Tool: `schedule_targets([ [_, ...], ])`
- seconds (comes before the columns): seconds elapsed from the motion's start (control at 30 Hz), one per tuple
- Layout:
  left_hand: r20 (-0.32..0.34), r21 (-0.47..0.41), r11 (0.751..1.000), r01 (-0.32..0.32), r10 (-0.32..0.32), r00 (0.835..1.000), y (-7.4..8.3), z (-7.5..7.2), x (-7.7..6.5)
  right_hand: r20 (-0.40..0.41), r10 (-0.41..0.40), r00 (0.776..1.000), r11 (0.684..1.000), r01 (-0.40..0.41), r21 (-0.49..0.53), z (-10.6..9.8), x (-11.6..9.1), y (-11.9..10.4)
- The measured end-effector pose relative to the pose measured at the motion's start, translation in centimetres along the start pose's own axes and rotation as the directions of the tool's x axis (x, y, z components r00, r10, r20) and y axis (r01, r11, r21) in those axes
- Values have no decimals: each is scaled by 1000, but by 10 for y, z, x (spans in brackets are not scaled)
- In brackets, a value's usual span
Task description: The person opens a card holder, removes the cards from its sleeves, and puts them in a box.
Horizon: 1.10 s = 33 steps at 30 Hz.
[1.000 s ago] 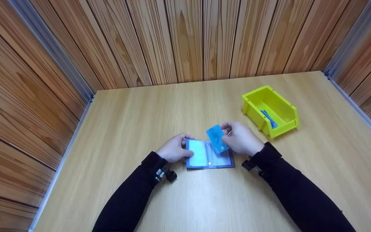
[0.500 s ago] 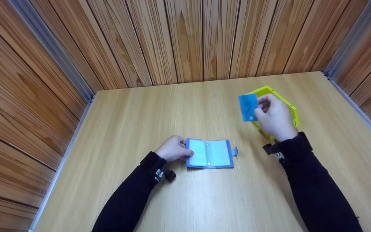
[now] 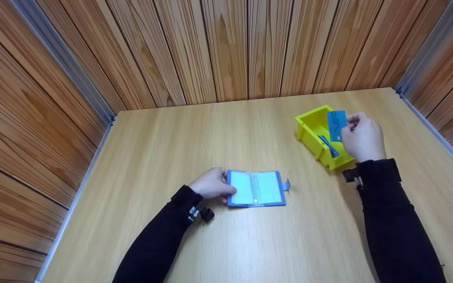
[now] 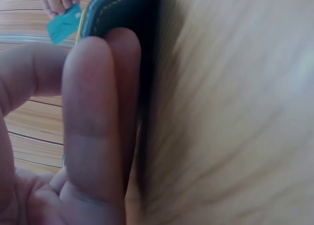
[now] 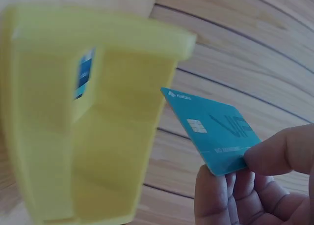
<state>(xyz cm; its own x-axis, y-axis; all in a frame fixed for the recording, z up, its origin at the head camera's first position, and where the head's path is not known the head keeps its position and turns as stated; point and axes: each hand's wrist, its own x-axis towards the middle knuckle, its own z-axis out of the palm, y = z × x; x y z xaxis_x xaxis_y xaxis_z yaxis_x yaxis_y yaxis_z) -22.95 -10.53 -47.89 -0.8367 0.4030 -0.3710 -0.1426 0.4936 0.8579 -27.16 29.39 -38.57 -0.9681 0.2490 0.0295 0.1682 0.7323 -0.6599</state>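
A teal VIP card (image 3: 336, 126) with a chip is pinched between thumb and fingers of my right hand (image 3: 364, 137), raised over the right side of the yellow bin (image 3: 309, 137). The right wrist view shows the card (image 5: 211, 131) tilted beside the bin's open front. On the table, a blue card holder (image 3: 269, 188) lies spread open with clear sleeves and a strap at its right. My left hand (image 3: 212, 183) grips its left edge, thumb on top and fingers beneath. In the left wrist view those fingers (image 4: 93, 112) lie under the holder's dark stitched cover (image 4: 117, 9).
Inside the bin lies a dark blue and light blue card-like piece (image 3: 328, 146). Wood-plank walls (image 3: 230, 51) stand at the back and both sides of the table (image 3: 163, 145), with metal strips along the corners.
From above the card holder, my right hand has carried the card up and right to the bin. My left hand stays at the holder's left edge.
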Motion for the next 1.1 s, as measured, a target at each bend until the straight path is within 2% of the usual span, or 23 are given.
schedule_targets([
  [0.2, 7, 2, 1000, 6, -6, 1000, -2, 0, 2, 44, 55, 997, 998, -54, -29, 8, 12, 16],
  [0.5, -7, 19, 1000, -2, 2, 1000, -3, 1, 2, 96, 138, 986, 990, -135, -42, 19, 16, 23],
  [0.83, 11, -16, 1000, -15, 15, 1000, -3, 1, 1, 124, 120, 985, 991, -111, -73, 27, 18, 28],
  [1.1, 9, -24, 1000, -7, 8, 1000, -4, 1, 2, 169, 76, 983, 993, -59, -104, 34, 18, 29],
])
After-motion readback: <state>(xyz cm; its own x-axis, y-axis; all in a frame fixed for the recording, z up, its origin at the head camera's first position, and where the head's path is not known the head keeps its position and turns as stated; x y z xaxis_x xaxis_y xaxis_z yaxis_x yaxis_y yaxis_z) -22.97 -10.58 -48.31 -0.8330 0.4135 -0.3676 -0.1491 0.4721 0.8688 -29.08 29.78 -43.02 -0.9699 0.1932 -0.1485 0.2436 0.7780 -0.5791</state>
